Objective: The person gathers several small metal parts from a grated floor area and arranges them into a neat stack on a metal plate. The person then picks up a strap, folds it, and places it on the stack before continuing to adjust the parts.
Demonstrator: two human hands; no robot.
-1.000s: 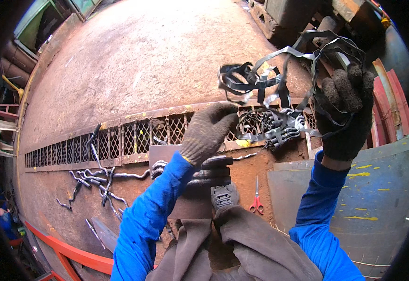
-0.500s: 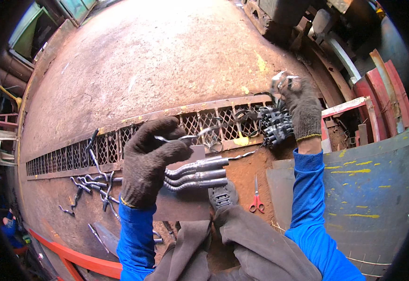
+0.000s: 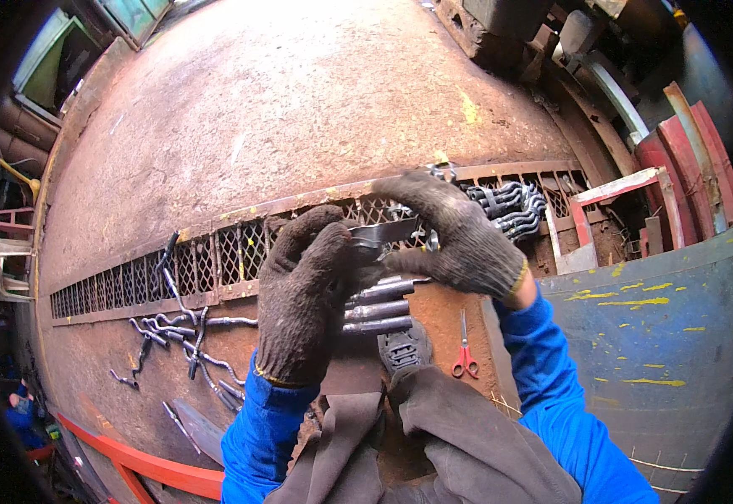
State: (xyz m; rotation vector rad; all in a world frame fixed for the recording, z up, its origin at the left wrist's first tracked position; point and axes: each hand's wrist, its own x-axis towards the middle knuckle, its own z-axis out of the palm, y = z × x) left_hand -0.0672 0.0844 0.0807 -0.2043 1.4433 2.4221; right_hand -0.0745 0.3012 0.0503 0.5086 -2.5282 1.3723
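Note:
Both my hands wear dark knitted gloves. A flat, dark, shiny strip stretches between them above the floor grate. My left hand pinches one end of it between thumb and fingers. My right hand is curled around the other end; what else lies in its palm is mostly hidden. Just below the strip, several metal tubes lie side by side, partly covered by my left hand. Behind my right hand, a bundle of bent dark tubes rests on the grate.
Red-handled scissors lie on the floor right of my shoe. Loose bent tubes are scattered at the left. A grey metal sheet with yellow marks and a red-white frame stand at the right. A red bar crosses the lower left.
My right hand has come left and down from beside the bundle to meet my left hand. My left hand has shifted slightly right. The strip now spans between both hands.

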